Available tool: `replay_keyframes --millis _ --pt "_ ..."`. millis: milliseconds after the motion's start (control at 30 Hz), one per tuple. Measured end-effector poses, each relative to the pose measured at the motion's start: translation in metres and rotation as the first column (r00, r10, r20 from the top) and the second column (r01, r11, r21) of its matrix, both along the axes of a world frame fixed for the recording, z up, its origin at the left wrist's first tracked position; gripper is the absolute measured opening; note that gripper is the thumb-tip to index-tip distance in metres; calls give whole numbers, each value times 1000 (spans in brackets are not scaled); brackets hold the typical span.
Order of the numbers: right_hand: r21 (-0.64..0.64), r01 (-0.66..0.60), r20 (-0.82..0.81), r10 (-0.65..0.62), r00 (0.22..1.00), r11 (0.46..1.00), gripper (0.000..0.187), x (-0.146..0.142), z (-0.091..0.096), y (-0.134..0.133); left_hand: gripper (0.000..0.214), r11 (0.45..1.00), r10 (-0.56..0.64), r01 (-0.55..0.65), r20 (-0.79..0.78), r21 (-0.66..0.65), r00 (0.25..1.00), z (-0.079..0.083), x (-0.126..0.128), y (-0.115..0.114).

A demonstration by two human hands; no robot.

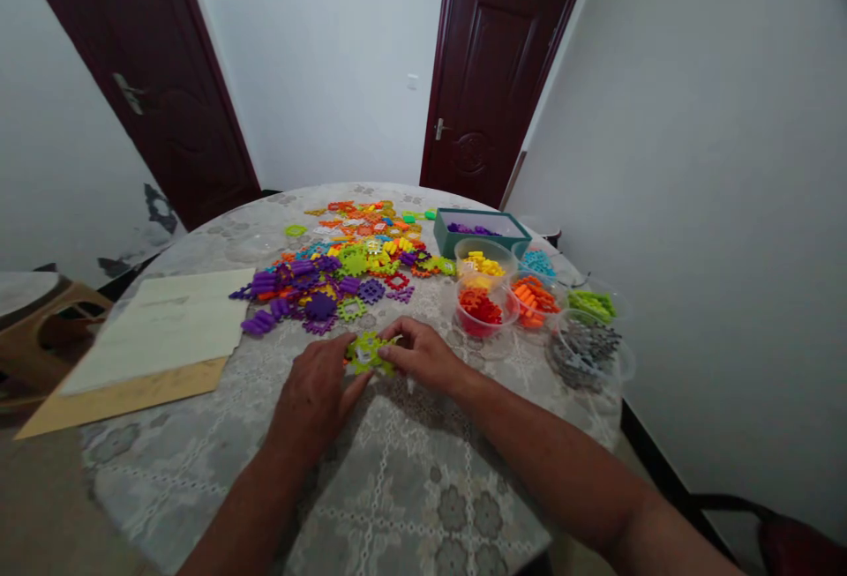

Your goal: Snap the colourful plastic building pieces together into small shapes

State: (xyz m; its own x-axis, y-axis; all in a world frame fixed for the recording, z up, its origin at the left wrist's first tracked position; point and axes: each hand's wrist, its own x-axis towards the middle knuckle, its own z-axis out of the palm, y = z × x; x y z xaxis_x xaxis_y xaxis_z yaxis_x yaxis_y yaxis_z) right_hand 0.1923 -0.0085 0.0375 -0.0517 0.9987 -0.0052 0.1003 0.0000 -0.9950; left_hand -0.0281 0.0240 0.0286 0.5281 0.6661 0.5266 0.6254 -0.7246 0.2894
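Between my two hands is a yellow-green toy gear piece [371,350], close above the near part of the table. My left hand [318,382] grips its left side, thumb below and fingers at the upper edge. On the right side, my right hand [420,351] pinches the same piece with thumb and forefinger. A bit of orange shows by the left fingertips; what it belongs to I cannot make out. Just beyond the hands lies a loose heap of plastic gears and connectors [321,305] in purple, green, yellow, orange and red.
At the right stand clear tubs of sorted pieces: red [482,307], orange [535,298], yellow [483,264], blue, green and grey [586,351]. Behind them is a teal box [450,236] with purple pieces. Paper sheets [159,320] lie at the left on the patterned tablecloth [397,488].
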Motion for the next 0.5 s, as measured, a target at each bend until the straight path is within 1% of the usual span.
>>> replay_keyframes --millis 100,167,233,267,300,333,400,467,500 --pt "-9 -19 -23 18 1000 1000 26 -7 -3 0 44 999 -24 23 28 34 999 -3 1 -1" --pt "-16 -24 -55 23 998 1000 30 -9 1 0 46 998 -41 40 38 40 998 -4 1 1" --pt "19 -13 -46 14 999 1000 41 -4 12 -1 52 999 -51 50 38 16 998 -3 1 2" --pt "59 2 -2 -2 1000 998 45 1 20 -3 54 999 -51 51 35 -3 998 -1 1 3" --pt "112 21 68 -29 997 993 44 8 29 -6 56 999 -46 46 29 -19 999 1 0 3" --pt "171 49 150 -75 986 984 41 17 40 -11 55 999 -31 32 24 -24 999 4 -2 4" --pt "282 125 289 -209 934 951 33 44 59 -24 51 1000 24 -24 18 -4 1000 8 -8 7" --pt "371 232 361 -370 856 899 32 82 75 -40 48 996 90 -90 -4 2 996 10 -18 12" --pt "412 295 381 -457 803 862 32 104 80 -49 48 993 118 -119 -27 -19 993 10 -23 15"
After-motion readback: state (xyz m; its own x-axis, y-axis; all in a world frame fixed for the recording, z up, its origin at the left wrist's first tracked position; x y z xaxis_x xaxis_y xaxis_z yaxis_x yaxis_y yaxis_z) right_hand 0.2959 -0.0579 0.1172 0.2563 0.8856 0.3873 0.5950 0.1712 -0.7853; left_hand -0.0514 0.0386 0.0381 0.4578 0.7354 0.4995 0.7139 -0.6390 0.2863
